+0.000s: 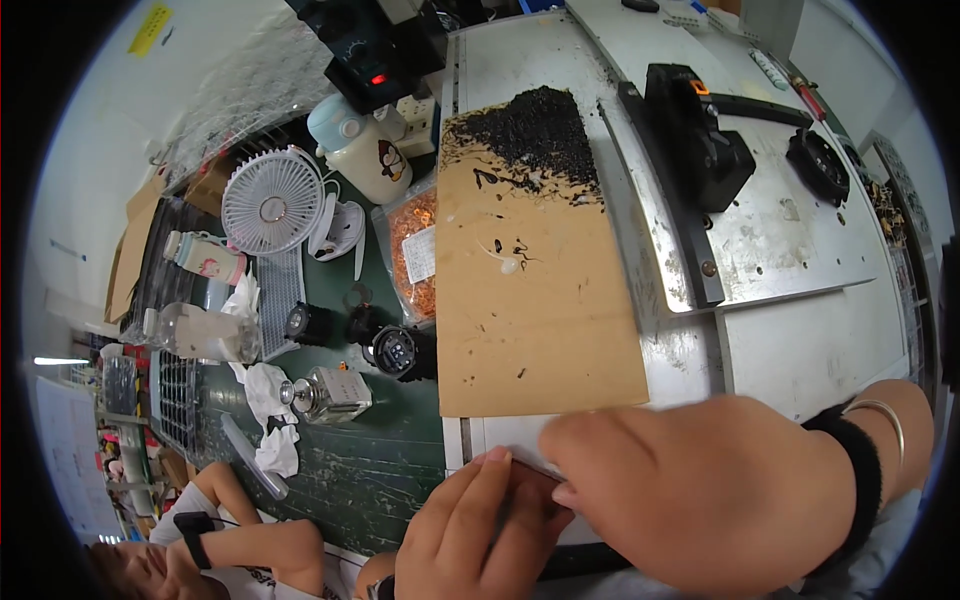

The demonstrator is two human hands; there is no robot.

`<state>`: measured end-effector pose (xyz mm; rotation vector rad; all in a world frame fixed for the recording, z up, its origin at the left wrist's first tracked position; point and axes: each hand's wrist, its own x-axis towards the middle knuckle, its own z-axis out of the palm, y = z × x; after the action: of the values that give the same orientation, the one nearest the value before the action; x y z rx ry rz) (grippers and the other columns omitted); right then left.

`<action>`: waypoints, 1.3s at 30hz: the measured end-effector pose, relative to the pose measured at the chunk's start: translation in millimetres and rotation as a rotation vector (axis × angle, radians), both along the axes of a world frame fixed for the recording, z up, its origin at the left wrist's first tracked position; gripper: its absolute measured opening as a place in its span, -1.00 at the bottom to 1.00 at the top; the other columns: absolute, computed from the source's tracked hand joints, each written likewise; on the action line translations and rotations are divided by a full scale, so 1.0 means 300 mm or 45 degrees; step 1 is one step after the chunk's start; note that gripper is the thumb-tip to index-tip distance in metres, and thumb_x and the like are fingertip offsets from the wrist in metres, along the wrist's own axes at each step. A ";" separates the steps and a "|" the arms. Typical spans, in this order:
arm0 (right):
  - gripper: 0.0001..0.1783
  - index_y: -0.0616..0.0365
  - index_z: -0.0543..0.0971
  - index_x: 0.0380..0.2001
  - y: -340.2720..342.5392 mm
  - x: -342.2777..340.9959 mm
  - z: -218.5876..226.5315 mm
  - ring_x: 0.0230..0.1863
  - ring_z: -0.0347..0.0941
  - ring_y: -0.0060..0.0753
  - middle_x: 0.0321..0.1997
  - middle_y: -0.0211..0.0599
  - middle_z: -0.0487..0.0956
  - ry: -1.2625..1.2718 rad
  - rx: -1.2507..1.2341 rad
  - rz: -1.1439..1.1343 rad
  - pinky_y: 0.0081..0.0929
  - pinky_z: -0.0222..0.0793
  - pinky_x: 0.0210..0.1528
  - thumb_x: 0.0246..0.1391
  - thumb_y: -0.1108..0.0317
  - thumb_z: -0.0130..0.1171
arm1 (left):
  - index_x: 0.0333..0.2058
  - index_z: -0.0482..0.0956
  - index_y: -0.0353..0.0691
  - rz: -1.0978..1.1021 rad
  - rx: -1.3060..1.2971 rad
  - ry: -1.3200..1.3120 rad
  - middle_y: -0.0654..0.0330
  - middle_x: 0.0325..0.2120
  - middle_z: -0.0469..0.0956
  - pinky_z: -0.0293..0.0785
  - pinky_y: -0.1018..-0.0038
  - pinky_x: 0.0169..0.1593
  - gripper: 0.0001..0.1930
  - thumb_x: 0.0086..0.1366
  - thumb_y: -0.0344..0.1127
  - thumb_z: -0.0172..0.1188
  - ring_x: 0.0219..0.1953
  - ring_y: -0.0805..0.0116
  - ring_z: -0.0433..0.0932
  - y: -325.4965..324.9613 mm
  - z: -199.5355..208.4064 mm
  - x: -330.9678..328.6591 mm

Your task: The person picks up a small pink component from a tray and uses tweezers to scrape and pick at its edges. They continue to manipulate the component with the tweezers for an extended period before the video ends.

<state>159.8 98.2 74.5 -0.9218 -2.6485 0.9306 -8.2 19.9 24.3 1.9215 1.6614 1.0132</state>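
Note:
My left hand and my right hand meet at the near edge of the white machine bed. Both have their fingers closed together around something small, mostly hidden by the fingers. Its kind cannot be made out. Just beyond my hands lies a tan cardboard sheet with dark scraps on it. A thick heap of black, stringy trimmings covers its far end.
Right of the cardboard stands a metal plate with a black clamp fixture and a round black part. Leftward are a bag of orange pieces, black watch-like parts, a glass dispenser bottle, a white fan and another person's arm.

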 end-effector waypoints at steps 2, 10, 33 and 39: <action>-0.74 0.22 0.43 -0.20 0.010 -0.010 -0.007 -0.49 0.51 -0.13 -0.45 -0.21 0.50 0.093 0.019 -0.161 -0.33 0.42 -0.55 0.03 0.37 0.12 | -0.31 0.53 -0.37 -0.126 0.135 0.225 -0.13 -0.17 0.51 0.57 0.32 -0.24 -0.70 -0.04 -0.48 0.41 -0.26 0.03 0.59 0.002 0.043 -0.034; -0.90 0.17 0.56 -0.38 0.007 -0.005 -0.022 -0.40 0.50 -0.10 -0.44 -0.20 0.52 0.378 -0.228 -0.095 -0.33 0.43 -0.40 0.01 0.41 0.16 | -0.28 0.49 -0.31 -0.154 0.505 0.419 -0.07 -0.16 0.52 0.54 0.35 -0.23 -0.60 -0.10 -0.43 0.49 -0.27 0.08 0.58 -0.018 0.028 -0.036; -0.82 0.10 0.44 -0.47 0.011 -0.002 -0.019 -0.63 0.39 -0.36 -0.48 -0.37 0.31 0.189 0.207 0.167 -0.48 0.33 -0.64 -0.09 0.32 0.24 | 0.00 0.29 -0.42 -0.030 0.408 -0.975 -0.09 -0.21 0.49 0.50 0.37 -0.25 -0.38 -0.01 -0.51 0.44 -0.30 0.17 0.60 -0.033 -0.102 0.001; -0.89 0.19 0.53 -0.38 0.027 -0.002 -0.056 -0.53 0.47 -0.21 -0.47 -0.25 0.46 0.409 -0.241 -0.001 -0.44 0.38 -0.51 0.01 0.40 0.16 | 0.03 0.30 -0.39 0.244 0.525 -0.725 -0.07 -0.18 0.48 0.51 0.36 -0.16 -0.28 -0.09 -0.44 0.52 -0.20 0.15 0.58 -0.055 -0.099 0.005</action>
<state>159.4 106.2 57.7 -0.7370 -2.3204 1.2313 -6.8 3.3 -5.4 1.4875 1.3857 1.8902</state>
